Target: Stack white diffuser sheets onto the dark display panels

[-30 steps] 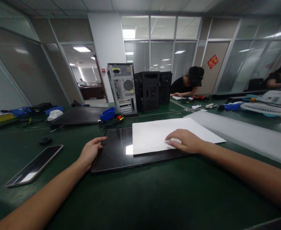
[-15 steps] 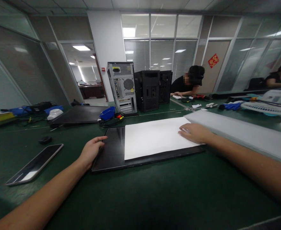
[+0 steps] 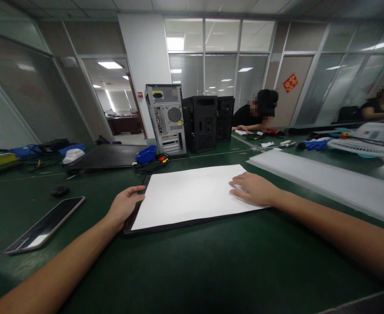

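A person's right hand [image 3: 252, 188] lay flat, palm down and fingers unclenched, on the right-hand part of a white sheet [image 3: 185, 198] that covered nearly all of a black flat panel [image 3: 136, 208] on a green worktable [image 3: 192, 270], with only a thin dark border showing along the panel's left and near edges. The left hand [image 3: 125, 207] rested against the panel's left edge, thumb stretched toward the sheet's corner and fingers loosely bent, closed on nothing. Sheet and panel sat in the middle of the table, directly between the two forearms. A smartphone [image 3: 44, 224] lay face up well to the left, and a long white strip [image 3: 326, 183] ran along the table to the right. Behind stood a silver computer tower [image 3: 166, 120] and a black computer tower [image 3: 200, 123], rear panels facing forward, with a blue bin [image 3: 147, 155] and cables beside them. At the far end, a co-worker [image 3: 257, 114] leaned over the table
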A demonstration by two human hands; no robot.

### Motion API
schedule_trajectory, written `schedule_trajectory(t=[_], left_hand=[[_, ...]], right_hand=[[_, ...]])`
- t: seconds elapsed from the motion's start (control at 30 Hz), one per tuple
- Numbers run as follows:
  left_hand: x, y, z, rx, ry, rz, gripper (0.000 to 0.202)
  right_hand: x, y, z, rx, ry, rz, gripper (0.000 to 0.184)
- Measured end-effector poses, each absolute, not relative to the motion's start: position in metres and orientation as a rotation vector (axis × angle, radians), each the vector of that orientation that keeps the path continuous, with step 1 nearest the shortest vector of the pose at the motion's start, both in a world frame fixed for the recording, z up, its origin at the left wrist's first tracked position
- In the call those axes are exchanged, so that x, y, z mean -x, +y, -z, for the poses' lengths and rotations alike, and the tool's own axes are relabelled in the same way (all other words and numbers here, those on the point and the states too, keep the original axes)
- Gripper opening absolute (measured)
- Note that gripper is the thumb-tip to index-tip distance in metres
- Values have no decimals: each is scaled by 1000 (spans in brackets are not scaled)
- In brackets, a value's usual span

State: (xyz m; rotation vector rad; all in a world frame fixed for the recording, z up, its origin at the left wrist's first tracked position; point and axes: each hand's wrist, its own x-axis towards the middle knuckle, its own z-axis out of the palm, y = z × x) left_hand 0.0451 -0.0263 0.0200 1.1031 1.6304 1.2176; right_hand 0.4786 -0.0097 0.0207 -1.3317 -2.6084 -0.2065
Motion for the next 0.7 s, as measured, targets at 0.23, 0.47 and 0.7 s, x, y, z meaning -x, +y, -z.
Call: schedule_trajectory(t=[0.23, 0.47, 0.7], left_hand=[[-48, -28, -26, -1086, 1627, -1256, 51], [-48, -28, -27, -1051, 1636, -1265, 56], [-52, -33, -32, -1095, 1659, -1255, 54]], right_hand=[[-475, -14, -19, 1247, -2621, 87, 55], [-486, -4, -19, 1488, -2422, 182, 54], [-516, 12, -17, 2039, -2082, 510, 50]])
